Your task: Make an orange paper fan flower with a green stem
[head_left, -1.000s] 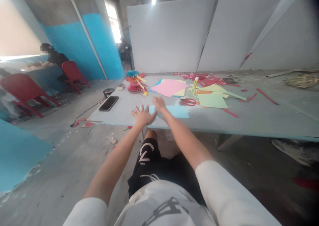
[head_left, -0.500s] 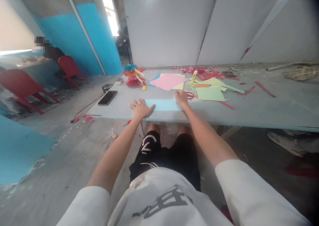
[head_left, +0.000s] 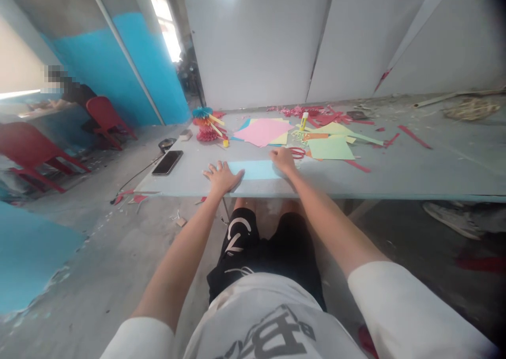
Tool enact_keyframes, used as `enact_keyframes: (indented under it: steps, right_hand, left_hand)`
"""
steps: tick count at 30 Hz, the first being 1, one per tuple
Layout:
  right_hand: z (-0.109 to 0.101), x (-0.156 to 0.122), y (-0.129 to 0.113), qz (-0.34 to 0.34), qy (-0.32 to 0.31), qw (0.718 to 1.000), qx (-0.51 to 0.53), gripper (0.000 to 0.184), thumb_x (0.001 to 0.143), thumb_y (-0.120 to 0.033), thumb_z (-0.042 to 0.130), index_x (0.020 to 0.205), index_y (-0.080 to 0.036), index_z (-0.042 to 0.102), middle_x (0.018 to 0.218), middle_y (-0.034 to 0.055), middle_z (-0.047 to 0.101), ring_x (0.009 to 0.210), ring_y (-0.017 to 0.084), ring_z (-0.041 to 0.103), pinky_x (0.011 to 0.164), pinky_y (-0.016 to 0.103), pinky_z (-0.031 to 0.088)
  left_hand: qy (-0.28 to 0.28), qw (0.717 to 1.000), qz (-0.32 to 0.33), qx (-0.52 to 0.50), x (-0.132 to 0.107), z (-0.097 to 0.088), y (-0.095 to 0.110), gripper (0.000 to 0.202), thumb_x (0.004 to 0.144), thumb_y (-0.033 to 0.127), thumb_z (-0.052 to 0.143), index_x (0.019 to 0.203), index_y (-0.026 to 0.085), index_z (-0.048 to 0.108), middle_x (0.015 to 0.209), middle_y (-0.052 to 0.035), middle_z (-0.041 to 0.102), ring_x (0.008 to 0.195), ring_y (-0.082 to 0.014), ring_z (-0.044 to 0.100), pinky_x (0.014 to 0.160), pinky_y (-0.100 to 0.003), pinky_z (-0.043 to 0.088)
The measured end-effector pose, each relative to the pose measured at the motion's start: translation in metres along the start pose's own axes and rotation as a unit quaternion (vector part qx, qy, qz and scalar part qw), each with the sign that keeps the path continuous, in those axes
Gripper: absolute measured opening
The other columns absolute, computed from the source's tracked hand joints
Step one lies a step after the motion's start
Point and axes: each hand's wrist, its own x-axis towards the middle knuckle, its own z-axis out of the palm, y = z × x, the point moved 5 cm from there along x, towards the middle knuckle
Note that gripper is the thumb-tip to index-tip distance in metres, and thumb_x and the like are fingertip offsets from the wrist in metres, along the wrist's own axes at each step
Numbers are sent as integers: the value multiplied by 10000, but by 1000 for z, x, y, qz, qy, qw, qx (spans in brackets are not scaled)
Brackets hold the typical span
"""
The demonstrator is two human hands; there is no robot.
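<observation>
Now, left hand (head_left: 223,178): spread flat at the left end of the blue strip (head_left: 256,170).
Right hand (head_left: 282,159): apart from your left, fingers curled in, resting at the strip's right part.
Blue strip: flat on your tabletop (head_left: 336,182), reaching from hand to hand.
Glue stick (head_left: 304,122): upright beyond the green sheet (head_left: 331,149).
Round black object (head_left: 167,145): near the phone (head_left: 167,162); you cannot tell its contents.

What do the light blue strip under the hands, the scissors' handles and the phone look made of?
Light blue strip: likely matte paper; thin, flat and straight-edged.
Scissors' handles: probably plastic, by their even red loops; finish too small to tell.
Phone: probably glass-fronted, given its smooth dark face; frame material unclear.
</observation>
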Motion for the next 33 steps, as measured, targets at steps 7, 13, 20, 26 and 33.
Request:
enact_keyframes:
  steps: [7,13,20,26,33]
  right_hand:
    - [-1,-2,-2,0,-9,1000,-14,291,833,-282,444,552,-206,461,544,2,408,565,142,360,584,314,209]
    - [0,-1,-2,-5,-5,1000,-14,300,841,-280,442,552,-204,457,534,7,412,545,138,357,585,320,202]
    - [3,-5,-8,-16,-32,995,-96,363,898,-295,456,666,-145,692,658,102,657,650,200,534,619,306,299]
    - [7,-15,-30,-99,-95,976,-170,424,928,-276,499,1276,-211,732,1066,142,784,957,275,679,815,321,427]
    - [17,-13,-38,-187,-186,939,-222,485,969,-229,438,1375,-377,658,1225,77,752,1059,266,691,814,323,437]
  left_hand:
    - [-1,1000,7,-1,0,-2,0,1035,846,845,217,1587,134,342,1676,-201,270,1511,-565,145,1141,-793,125]
    - [7,1000,6,0,3,2,0,1034,848,843,222,1584,128,346,1674,-203,273,1500,-577,151,1131,-809,110]
    - [18,1000,14,-17,-2,-2,3,924,871,815,287,1570,219,387,1677,-178,279,1515,-564,131,1129,-811,93]
    - [28,970,242,24,-2,-8,31,577,1011,350,288,1573,261,382,1689,-51,298,1580,-301,166,1258,-568,134]
    - [15,957,291,15,8,-5,56,568,901,185,444,1463,207,522,1392,-113,621,1271,-277,563,1088,-421,402]
